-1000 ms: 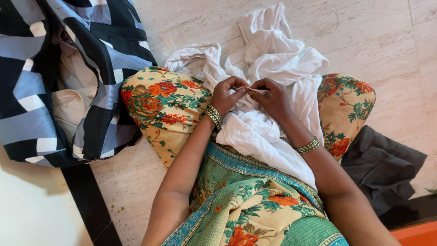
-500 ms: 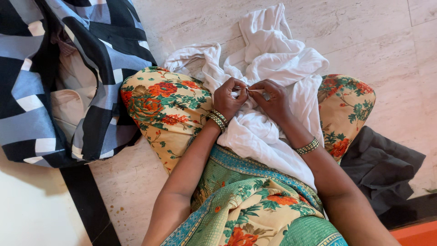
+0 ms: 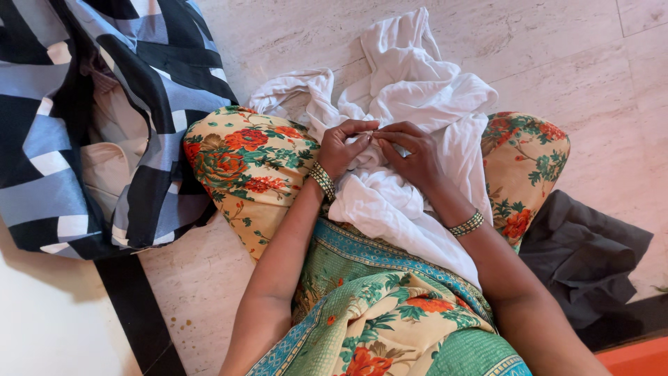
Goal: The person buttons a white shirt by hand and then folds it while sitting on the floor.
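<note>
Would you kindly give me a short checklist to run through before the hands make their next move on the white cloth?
1. Left hand pinching the white cloth: ok.
2. Right hand pinching the same fold, fingertips meeting the left's: ok.
3. Cloth supported on the lap, over the floral garment: ok.
4. Needle or thread between the fingertips: cannot tell, too small.
5. Dark cloth on the floor lies apart from the white cloth: ok.
6. Patterned bag apart from both hands: ok.
</note>
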